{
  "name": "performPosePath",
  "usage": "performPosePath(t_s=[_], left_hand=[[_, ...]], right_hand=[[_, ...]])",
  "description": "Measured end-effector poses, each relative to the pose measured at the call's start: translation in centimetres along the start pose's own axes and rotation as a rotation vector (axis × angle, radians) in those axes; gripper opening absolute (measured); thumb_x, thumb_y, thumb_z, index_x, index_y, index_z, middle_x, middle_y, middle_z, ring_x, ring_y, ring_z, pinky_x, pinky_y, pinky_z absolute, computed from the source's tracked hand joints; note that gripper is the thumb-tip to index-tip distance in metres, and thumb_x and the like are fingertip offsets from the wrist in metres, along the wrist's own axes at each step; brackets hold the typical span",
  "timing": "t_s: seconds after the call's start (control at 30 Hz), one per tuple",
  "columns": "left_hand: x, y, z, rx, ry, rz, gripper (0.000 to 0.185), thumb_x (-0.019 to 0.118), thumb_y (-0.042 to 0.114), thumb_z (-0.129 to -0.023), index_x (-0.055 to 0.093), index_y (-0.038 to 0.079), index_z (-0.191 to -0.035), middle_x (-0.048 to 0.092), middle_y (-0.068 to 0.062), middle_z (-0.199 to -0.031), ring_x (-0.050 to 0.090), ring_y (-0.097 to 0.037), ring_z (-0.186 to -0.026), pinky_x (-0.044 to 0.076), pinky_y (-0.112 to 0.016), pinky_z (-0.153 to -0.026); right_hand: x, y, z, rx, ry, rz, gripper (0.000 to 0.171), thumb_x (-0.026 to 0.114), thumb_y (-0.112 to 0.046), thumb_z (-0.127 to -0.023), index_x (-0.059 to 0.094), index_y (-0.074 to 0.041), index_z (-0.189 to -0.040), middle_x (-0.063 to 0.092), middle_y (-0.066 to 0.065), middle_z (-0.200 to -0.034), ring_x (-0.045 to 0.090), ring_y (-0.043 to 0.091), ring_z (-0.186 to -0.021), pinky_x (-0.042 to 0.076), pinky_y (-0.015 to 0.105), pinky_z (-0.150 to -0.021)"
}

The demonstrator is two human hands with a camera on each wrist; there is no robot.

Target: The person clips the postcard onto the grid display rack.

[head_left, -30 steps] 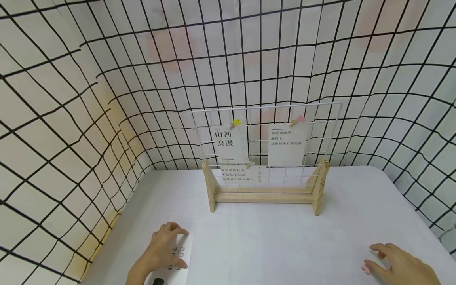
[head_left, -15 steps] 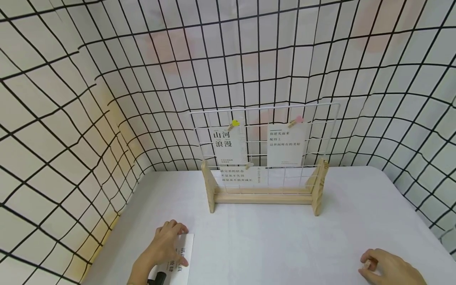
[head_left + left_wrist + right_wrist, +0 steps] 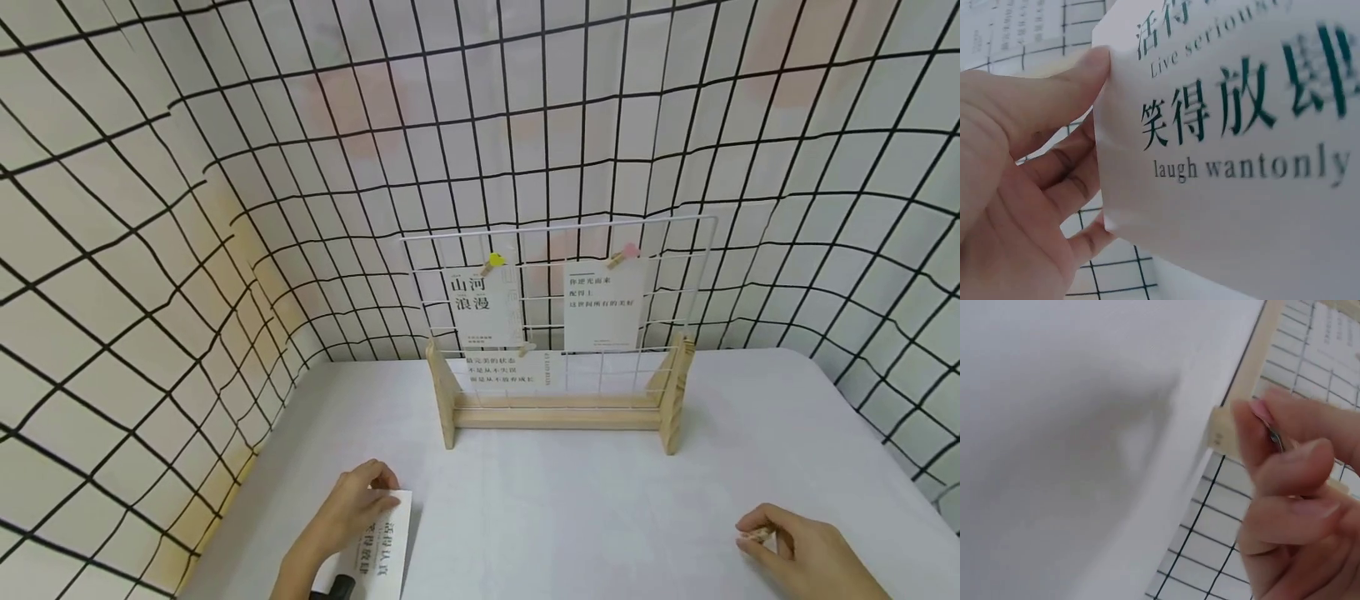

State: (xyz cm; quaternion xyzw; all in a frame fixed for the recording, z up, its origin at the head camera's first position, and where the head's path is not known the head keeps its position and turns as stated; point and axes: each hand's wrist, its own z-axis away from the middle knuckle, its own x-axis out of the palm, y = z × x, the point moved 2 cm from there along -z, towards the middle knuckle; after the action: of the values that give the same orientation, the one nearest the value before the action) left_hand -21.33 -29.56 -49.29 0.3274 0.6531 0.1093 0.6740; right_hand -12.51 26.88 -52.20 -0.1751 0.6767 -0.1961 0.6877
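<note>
Bare worktop (image 3: 570,508) stretches between your hands and the rack (image 3: 558,400) at the back, with gridded walls closing in on both sides. Your left hand (image 3: 348,517) pinches the card (image 3: 378,546) near the front left edge, thumb on top and fingers beneath. Your right hand (image 3: 802,554), fingers curled tight, holds the peg (image 3: 1272,434) near the front right. A second ago that hand lay spread over the peg; now it has gathered it up.

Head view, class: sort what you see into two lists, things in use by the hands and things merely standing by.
In use:
left hand holding the printed card
right hand pinching a small wooden clip

Standing by:
wire grid stand
three cards already on it
white table
</note>
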Motion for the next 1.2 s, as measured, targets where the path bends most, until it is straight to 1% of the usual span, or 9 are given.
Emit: performPosePath(t_s=[0.07,0.13,0.27,0.43,0.53,0.67,0.8,0.97,1.2], left_hand=[[-0.1,0.4,-0.1,0.019,-0.031,0.055,0.012,0.072,0.006,-0.095,0.064,0.014,-0.098,0.069,0.006,-0.096,0.065,-0.005,-0.091,0.058,-0.023,-0.086],[-0.2,0.8,-0.1,0.034,-0.049,0.083,0.008,0.067,0.008,-0.099,0.062,0.013,-0.101,0.071,0.003,-0.100,0.069,-0.011,-0.096,0.059,-0.025,-0.088],[-0.5,1.5,-0.1,0.067,-0.020,0.076,0.007,0.063,0.010,-0.102,0.058,0.013,-0.105,0.075,0.000,-0.106,0.073,-0.017,-0.102,0.060,-0.032,-0.089],[-0.8,2.7,-0.1,0.100,0.040,0.219,0.007,0.061,0.011,-0.104,0.055,0.008,-0.108,0.073,-0.003,-0.097,0.068,-0.008,-0.091,0.058,-0.028,-0.085],[-0.9,3.7,-0.3,0.115,0.060,0.420,0.010,0.058,0.007,-0.105,0.052,0.001,-0.110,0.071,-0.008,-0.093,0.066,-0.008,-0.085,0.056,-0.024,-0.075],[-0.9,5.1,-0.7,0.100,0.109,0.626,0.016,0.056,0.001,-0.104,0.047,-0.008,-0.114,0.073,-0.011,-0.095,0.069,-0.009,-0.083,0.053,-0.023,-0.069],[-0.4,6.6,-1.3,0.030,0.142,0.702,0.019,0.057,0.001,-0.103,0.048,-0.008,-0.117,0.075,-0.021,-0.103,0.071,-0.009,-0.087,0.055,-0.026,-0.075],[0.7,8.3,-2.4,-0.032,0.116,0.754,0.018,0.057,0.001,-0.103,0.049,-0.004,-0.118,0.073,-0.030,-0.110,0.073,-0.012,-0.087,0.057,-0.027,-0.076],[2.5,10.6,-4.3,-0.021,0.071,0.817,0.018,0.053,0.002,-0.106,0.046,-0.003,-0.121,0.070,-0.033,-0.119,0.074,-0.011,-0.090,0.059,-0.027,-0.078]], right_hand=[[-0.2,-0.8,0.1,0.002,0.074,-0.033,0.016,0.079,-0.021,-0.091,0.074,-0.013,-0.103,0.047,-0.006,-0.063,0.036,0.002,-0.053,0.034,0.021,-0.049],[-0.4,-1.6,0.2,0.003,0.135,-0.065,0.017,0.080,-0.023,-0.091,0.076,-0.013,-0.105,0.050,-0.007,-0.063,0.035,0.002,-0.054,0.032,0.022,-0.049],[-0.8,-3.1,0.2,-0.016,0.187,-0.168,0.015,0.081,-0.027,-0.090,0.078,-0.017,-0.101,0.056,-0.008,-0.064,0.037,0.004,-0.054,0.032,0.023,-0.047],[-1.8,-4.2,0.1,-0.038,0.160,-0.320,0.023,0.076,-0.026,-0.095,0.078,-0.017,-0.115,0.076,-0.008,-0.079,0.044,0.009,-0.051,0.036,0.025,-0.045],[-2.5,-4.4,-0.1,-0.033,0.122,-0.398,0.031,0.070,-0.029,-0.099,0.072,-0.017,-0.128,0.081,-0.006,-0.097,0.050,0.014,-0.050,0.039,0.028,-0.047],[-2.9,-4.8,-0.6,0.002,0.083,-0.426,0.036,0.070,-0.040,-0.098,0.070,-0.022,-0.130,0.081,-0.007,-0.099,0.057,0.017,-0.056,0.040,0.028,-0.053],[-3.1,-5.4,-0.8,0.008,0.078,-0.428,0.032,0.072,-0.042,-0.096,0.075,-0.022,-0.121,0.081,-0.009,-0.098,0.060,0.017,-0.058,0.038,0.028,-0.054],[-3.1,-6.2,-1.1,-0.034,0.084,-0.446,0.028,0.074,-0.038,-0.095,0.076,-0.021,-0.118,0.081,-0.009,-0.094,0.062,0.016,-0.057,0.039,0.028,-0.050],[-3.0,-6.7,-1.4,-0.035,0.046,-0.482,0.033,0.072,-0.037,-0.097,0.074,-0.020,-0.126,0.081,-0.012,-0.098,0.070,0.013,-0.066,0.049,0.026,-0.055]])
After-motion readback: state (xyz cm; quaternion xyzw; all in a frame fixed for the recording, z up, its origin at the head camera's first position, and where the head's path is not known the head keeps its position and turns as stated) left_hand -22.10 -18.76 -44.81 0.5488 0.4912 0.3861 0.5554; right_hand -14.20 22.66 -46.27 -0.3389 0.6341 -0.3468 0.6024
